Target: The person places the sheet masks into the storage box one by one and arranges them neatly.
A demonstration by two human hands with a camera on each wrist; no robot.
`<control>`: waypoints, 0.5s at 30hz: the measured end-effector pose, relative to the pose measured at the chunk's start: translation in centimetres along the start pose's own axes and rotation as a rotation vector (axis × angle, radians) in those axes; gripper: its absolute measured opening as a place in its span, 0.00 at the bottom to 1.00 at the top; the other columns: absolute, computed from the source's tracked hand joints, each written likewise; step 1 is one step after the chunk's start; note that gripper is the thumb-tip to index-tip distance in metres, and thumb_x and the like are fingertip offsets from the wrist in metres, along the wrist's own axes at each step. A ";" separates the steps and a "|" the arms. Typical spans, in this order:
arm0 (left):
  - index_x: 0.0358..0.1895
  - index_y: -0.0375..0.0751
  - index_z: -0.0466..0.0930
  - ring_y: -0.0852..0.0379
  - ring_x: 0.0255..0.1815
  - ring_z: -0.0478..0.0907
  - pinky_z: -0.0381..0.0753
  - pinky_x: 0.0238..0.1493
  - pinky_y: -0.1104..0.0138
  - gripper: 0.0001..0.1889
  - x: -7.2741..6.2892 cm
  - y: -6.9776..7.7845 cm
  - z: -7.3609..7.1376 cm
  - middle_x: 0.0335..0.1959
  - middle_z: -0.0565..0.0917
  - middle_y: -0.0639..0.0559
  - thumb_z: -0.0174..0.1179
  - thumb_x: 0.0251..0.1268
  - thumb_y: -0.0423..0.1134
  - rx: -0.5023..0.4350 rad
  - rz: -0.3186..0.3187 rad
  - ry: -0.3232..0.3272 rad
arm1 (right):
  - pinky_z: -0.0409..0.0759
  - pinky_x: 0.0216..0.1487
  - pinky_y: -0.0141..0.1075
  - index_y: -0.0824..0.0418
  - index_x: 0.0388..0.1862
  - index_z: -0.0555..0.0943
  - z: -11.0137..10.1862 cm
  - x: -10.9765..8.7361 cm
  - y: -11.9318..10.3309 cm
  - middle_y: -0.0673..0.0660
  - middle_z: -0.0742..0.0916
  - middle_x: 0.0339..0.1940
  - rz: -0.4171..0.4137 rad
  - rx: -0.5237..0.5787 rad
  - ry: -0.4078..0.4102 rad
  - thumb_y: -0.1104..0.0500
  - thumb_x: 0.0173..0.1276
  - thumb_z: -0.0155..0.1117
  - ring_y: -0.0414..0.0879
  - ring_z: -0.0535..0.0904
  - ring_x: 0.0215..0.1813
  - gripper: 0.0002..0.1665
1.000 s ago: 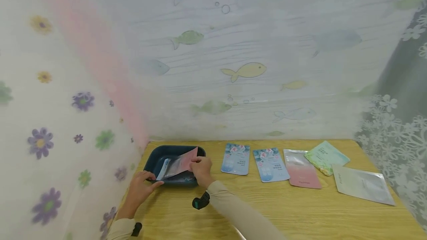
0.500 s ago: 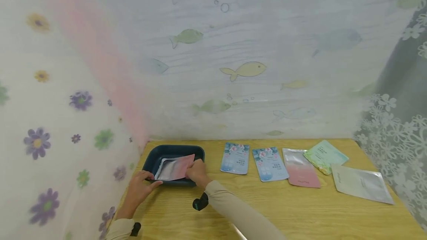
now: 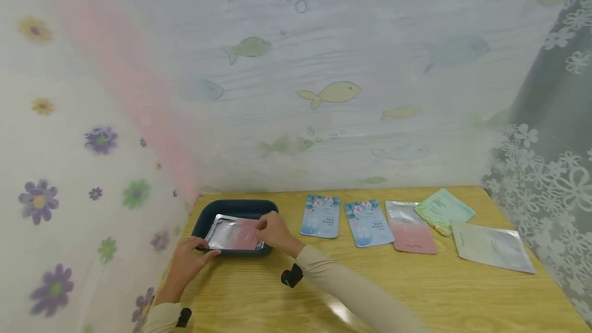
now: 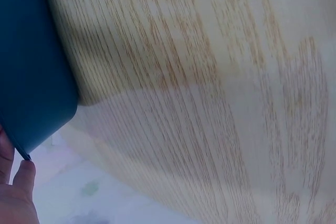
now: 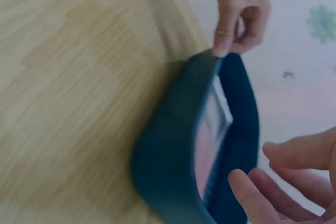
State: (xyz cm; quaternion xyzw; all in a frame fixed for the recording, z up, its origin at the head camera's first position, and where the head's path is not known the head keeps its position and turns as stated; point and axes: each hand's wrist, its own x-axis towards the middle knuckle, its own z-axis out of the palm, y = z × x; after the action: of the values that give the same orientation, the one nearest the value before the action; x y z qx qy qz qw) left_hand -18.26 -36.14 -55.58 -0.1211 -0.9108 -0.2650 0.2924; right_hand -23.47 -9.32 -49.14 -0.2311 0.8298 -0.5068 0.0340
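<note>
In the head view a dark teal plastic tub (image 3: 245, 254) stands at the table's left end. A pink-and-silver foil packet (image 3: 237, 234) lies flat inside it, over another packet whose edge shows. At the tub's front left corner my left hand (image 3: 187, 263) pinches the rim between thumb and fingers; the left wrist view shows this grip on the tub (image 4: 34, 66) too. My right hand (image 3: 279, 235) is over the tub's right side, beside the packet's pink end. In the right wrist view its fingers are spread apart, holding nothing.
Two blue floral packets (image 3: 320, 216) lie right of the tub on the wooden table (image 3: 351, 281). Farther right are another pink-and-silver packet (image 3: 410, 227), a green packet (image 3: 444, 211) and a pale silver packet (image 3: 493, 247). Walls (image 3: 333, 163) border the table's back and left.
My right hand has lowered the pink-and-silver packet flat into the tub and let it go. My left hand keeps its grip on the rim. The head view has shifted slightly.
</note>
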 end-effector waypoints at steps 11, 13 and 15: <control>0.21 0.44 0.78 0.56 0.27 0.72 0.67 0.33 0.71 0.18 -0.3 0.1 -0.2 0.22 0.76 0.55 0.80 0.29 0.36 -0.004 -0.029 -0.008 | 0.79 0.35 0.36 0.64 0.41 0.84 -6.6 -2.2 1.0 0.61 0.85 0.39 -0.002 0.007 -0.158 0.66 0.61 0.64 0.47 0.81 0.37 0.09; 0.21 0.44 0.77 0.56 0.27 0.72 0.68 0.33 0.70 0.18 -0.2 0.1 -0.1 0.22 0.76 0.54 0.80 0.28 0.36 -0.010 -0.022 -0.008 | 0.79 0.34 0.36 0.65 0.42 0.83 -7.9 -2.9 1.4 0.61 0.84 0.40 -0.013 0.009 -0.163 0.66 0.62 0.64 0.47 0.81 0.36 0.10; 0.21 0.44 0.77 0.55 0.27 0.72 0.68 0.33 0.70 0.18 0.0 0.1 0.0 0.22 0.76 0.54 0.80 0.28 0.36 -0.012 -0.013 -0.009 | 0.79 0.34 0.35 0.65 0.43 0.83 -9.1 -3.6 1.8 0.61 0.84 0.40 -0.026 0.005 -0.168 0.65 0.63 0.64 0.47 0.81 0.36 0.10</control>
State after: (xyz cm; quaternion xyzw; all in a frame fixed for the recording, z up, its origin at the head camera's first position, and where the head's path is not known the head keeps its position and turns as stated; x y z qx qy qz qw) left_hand -18.21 -36.09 -55.59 -0.1184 -0.9113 -0.2717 0.2859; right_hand -23.55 0.37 -46.91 -0.2836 0.8198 -0.4879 0.0975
